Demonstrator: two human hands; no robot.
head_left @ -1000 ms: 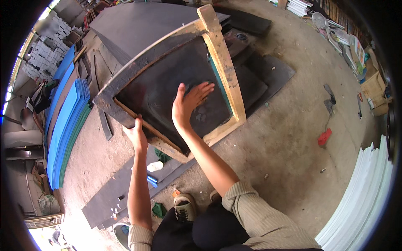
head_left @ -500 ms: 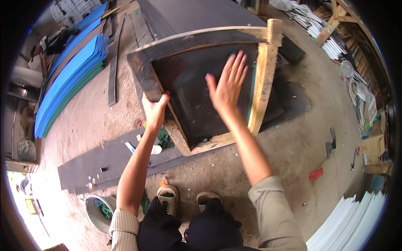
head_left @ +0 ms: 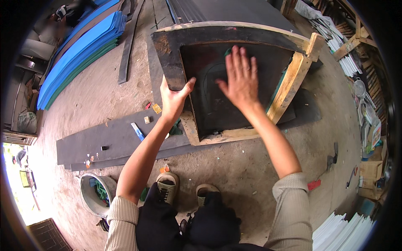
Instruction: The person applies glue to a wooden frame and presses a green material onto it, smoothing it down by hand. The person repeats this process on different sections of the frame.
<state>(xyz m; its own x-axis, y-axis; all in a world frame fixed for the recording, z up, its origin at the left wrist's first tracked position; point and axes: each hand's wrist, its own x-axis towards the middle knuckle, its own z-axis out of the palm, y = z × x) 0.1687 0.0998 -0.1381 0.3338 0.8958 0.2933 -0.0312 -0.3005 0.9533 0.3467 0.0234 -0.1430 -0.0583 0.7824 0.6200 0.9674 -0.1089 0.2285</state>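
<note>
A wooden frame [head_left: 289,88] with a black panel [head_left: 209,100] set inside it is tilted up in front of me. Bare yellowish wood shows on its right and lower sides; dark sheeting covers its top and left. My left hand [head_left: 173,98] grips the frame's left side, thumb over the inner edge. Flat against the black panel, or just over it, lies my right hand [head_left: 242,79], fingers stretched out and slightly blurred. A small green spot [head_left: 228,52] shows beside its fingertips. The frame's underside is hidden.
Dark sheets [head_left: 104,138] lie on the floor, bearing a blue-and-white cutter [head_left: 137,131] and small scraps. A bucket [head_left: 97,196] with green scraps stands lower left. Stacked blue sheets [head_left: 83,54] lie at far left, white strips [head_left: 343,230] at lower right. A black-topped surface [head_left: 234,12] is behind the frame.
The frame and both hands now appear further right in view, with the floor things shifted up as the view turned. My right hand still lies over the panel; my left keeps its grip.
</note>
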